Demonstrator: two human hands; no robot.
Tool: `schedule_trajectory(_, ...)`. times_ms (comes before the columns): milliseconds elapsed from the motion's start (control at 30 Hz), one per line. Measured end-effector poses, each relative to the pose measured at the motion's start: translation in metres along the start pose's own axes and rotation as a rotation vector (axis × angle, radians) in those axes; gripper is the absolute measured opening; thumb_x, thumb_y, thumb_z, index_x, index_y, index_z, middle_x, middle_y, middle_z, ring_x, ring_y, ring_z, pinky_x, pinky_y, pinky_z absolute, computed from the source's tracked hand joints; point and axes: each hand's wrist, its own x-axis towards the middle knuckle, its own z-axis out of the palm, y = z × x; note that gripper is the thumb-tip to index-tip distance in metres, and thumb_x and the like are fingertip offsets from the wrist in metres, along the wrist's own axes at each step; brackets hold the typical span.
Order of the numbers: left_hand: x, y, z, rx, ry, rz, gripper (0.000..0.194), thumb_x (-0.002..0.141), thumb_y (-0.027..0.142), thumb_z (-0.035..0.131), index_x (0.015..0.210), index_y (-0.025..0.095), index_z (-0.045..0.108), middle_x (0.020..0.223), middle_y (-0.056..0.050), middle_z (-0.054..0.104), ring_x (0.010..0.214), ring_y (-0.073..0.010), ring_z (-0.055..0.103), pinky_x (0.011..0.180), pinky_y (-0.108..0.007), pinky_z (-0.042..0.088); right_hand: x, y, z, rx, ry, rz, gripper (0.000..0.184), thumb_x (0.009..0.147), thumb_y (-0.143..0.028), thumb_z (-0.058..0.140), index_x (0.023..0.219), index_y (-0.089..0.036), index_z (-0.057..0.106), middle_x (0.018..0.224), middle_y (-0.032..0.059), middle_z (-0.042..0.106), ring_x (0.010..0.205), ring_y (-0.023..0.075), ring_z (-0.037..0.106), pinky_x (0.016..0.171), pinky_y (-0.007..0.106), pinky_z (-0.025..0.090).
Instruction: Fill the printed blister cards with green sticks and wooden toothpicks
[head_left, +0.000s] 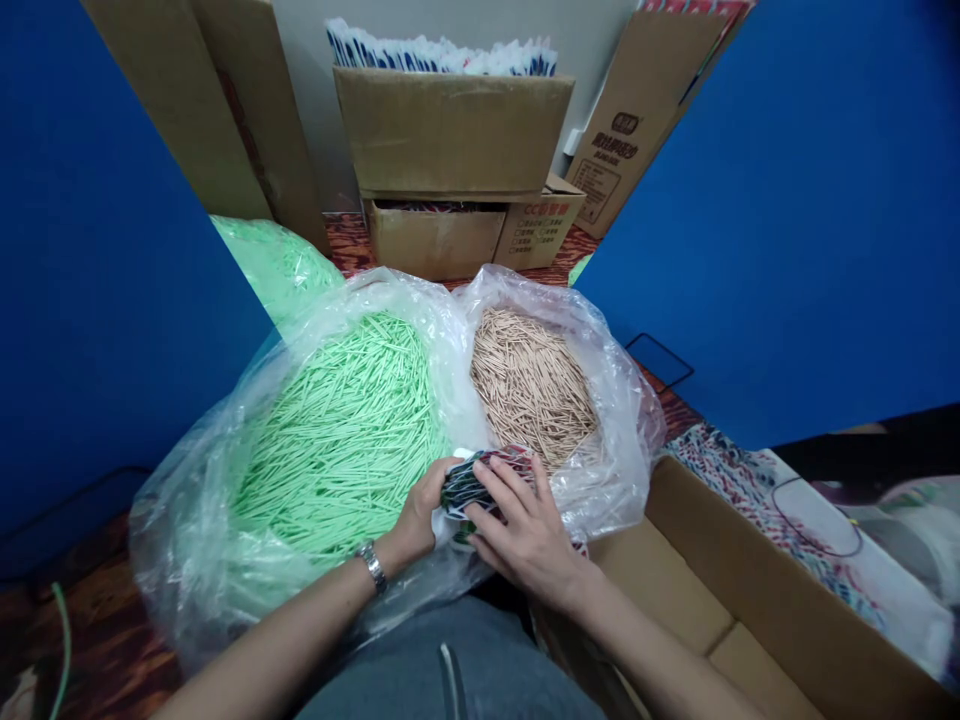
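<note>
Between my hands, low in front of me, is a stack of thin printed packets point(466, 486) in dark green, red and white; their exact kind is hard to make out. My left hand point(421, 508), with a metal watch on its wrist, grips the stack's left end. Over the top and right side of it lie the bent fingers of my right hand point(529, 525), pressed against it. Just beyond are two clear plastic bags, side by side. Short light-green sticks point(352, 430) fill the left one, and tan sticks point(529, 370) fill the right one.
An open cardboard box point(750, 570) stands at my lower right. Stacked cartons point(454, 135) are at the back, the upper one full of white-and-blue packets. Blue panels point(810, 230) flank both sides. Another green-filled bag point(281, 265) lies behind on the left.
</note>
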Motion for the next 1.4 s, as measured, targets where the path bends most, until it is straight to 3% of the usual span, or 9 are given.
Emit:
schedule_trajectory(100, 0.000, 0.000, 0.000, 0.011, -0.002, -0.015, 0.048, 0.077, 0.020, 0.062, 0.123, 0.018, 0.046, 0.116, -0.011, 0.059, 0.106, -0.0242, 0.058, 0.092, -0.039, 0.048, 0.002, 0.007, -0.009, 0.078, 0.025, 0.029, 0.029, 0.084, -0.036, 0.059, 0.110, -0.023, 0.062, 0.129, 0.0125, 0.056, 0.128, 0.0289, 0.042, 0.109, 0.060, 0.020)
schedule_trajectory(267, 0.000, 0.000, 0.001, -0.003, 0.013, -0.012, 0.048, 0.078, 0.020, 0.062, 0.123, 0.019, 0.046, 0.116, -0.009, 0.059, 0.107, -0.0238, 0.057, 0.093, -0.039, 0.047, 0.004, 0.014, -0.008, -0.014, 0.040, 0.068, 0.045, 0.086, -0.041, 0.057, 0.125, -0.018, 0.056, 0.130, 0.0161, 0.055, 0.127, 0.0302, 0.043, 0.110, 0.059, 0.018)
schedule_trajectory(633, -0.002, -0.002, 0.001, -0.027, 0.030, -0.016, 0.049, 0.077, 0.016, 0.060, 0.124, 0.020, 0.047, 0.117, -0.008, 0.060, 0.106, -0.0246, 0.059, 0.092, -0.039, 0.048, -0.004, 0.017, 0.003, -0.112, 0.056, -0.053, 0.042, 0.088, -0.036, 0.057, 0.127, -0.020, 0.055, 0.130, 0.0114, 0.058, 0.129, 0.0265, 0.043, 0.113, 0.058, 0.011)
schedule_trajectory(767, -0.002, -0.002, 0.001, 0.007, 0.007, 0.000, 0.049, 0.079, 0.019, 0.059, 0.125, 0.020, 0.045, 0.118, -0.010, 0.059, 0.107, -0.0261, 0.058, 0.093, -0.042, 0.048, -0.002, 0.018, -0.002, -0.053, 0.033, -0.005, 0.036, 0.087, -0.035, 0.057, 0.121, -0.023, 0.059, 0.130, 0.0127, 0.057, 0.127, 0.0282, 0.044, 0.110, 0.060, 0.017)
schedule_trajectory(900, -0.006, -0.009, 0.003, 0.081, -0.010, 0.082, 0.055, 0.080, 0.021, 0.061, 0.130, 0.020, 0.039, 0.124, -0.013, 0.055, 0.114, -0.0265, 0.054, 0.097, -0.044, 0.045, 0.008, 0.014, -0.012, 0.057, -0.071, 0.102, 0.031, 0.086, -0.041, 0.057, 0.112, -0.025, 0.064, 0.135, 0.0151, 0.050, 0.129, 0.0319, 0.040, 0.105, 0.062, 0.026)
schedule_trajectory(1100, -0.009, -0.016, 0.004, 0.079, -0.015, 0.111, 0.056, 0.080, 0.021, 0.061, 0.132, 0.019, 0.038, 0.125, -0.015, 0.054, 0.117, -0.0273, 0.053, 0.098, -0.046, 0.044, 0.019, 0.009, -0.007, 0.000, -0.125, 0.074, 0.035, 0.082, -0.047, 0.061, 0.107, -0.023, 0.063, 0.137, 0.0145, 0.049, 0.128, 0.0343, 0.039, 0.106, 0.066, 0.015)
schedule_trajectory(1200, -0.006, -0.010, 0.001, 0.050, -0.010, 0.054, 0.056, 0.079, 0.021, 0.063, 0.130, 0.021, 0.041, 0.124, -0.012, 0.056, 0.114, -0.0267, 0.055, 0.096, -0.045, 0.046, 0.014, 0.023, -0.015, 0.072, -0.182, 0.043, 0.057, 0.080, -0.058, 0.057, 0.124, -0.023, 0.054, 0.141, 0.0155, 0.044, 0.132, 0.0348, 0.035, 0.106, 0.065, 0.019)
schedule_trajectory(1300, -0.002, -0.003, -0.001, 0.023, -0.016, -0.041, 0.051, 0.078, 0.023, 0.064, 0.126, 0.022, 0.045, 0.119, -0.009, 0.059, 0.108, -0.0251, 0.058, 0.093, -0.043, 0.048, -0.004, 0.045, -0.026, 0.199, -0.180, 0.080, 0.089, 0.076, -0.068, 0.053, 0.144, -0.017, 0.028, 0.145, 0.0202, 0.034, 0.135, 0.0342, 0.030, 0.108, 0.057, 0.026)
schedule_trajectory(1400, 0.000, -0.001, -0.001, 0.027, -0.023, -0.072, 0.051, 0.078, 0.026, 0.064, 0.126, 0.020, 0.046, 0.119, -0.010, 0.059, 0.108, -0.0258, 0.058, 0.093, -0.043, 0.048, -0.032, 0.058, -0.021, 0.274, -0.163, 0.184, 0.108, 0.072, -0.067, 0.059, 0.148, -0.009, 0.007, 0.147, 0.0245, 0.029, 0.137, 0.0338, 0.028, 0.109, 0.052, 0.030)
